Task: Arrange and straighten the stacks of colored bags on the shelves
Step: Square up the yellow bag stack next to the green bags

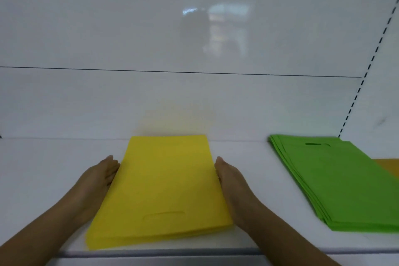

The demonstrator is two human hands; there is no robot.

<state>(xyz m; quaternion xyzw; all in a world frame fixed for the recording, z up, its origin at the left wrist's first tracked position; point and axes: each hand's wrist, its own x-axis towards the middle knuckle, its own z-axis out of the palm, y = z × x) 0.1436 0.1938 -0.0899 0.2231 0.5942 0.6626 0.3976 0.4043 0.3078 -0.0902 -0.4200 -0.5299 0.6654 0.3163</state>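
Yellow bag stack [162, 188] between flat hands [231, 181]

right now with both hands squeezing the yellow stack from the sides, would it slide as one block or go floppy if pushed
Probably floppy: the yellow stack is thin flat bags with layers fanned at the near edge. Its layers would likely shift rather than move as one. The straight-fingered left hand and right hand against both sides should help on the smooth-looking shelf.
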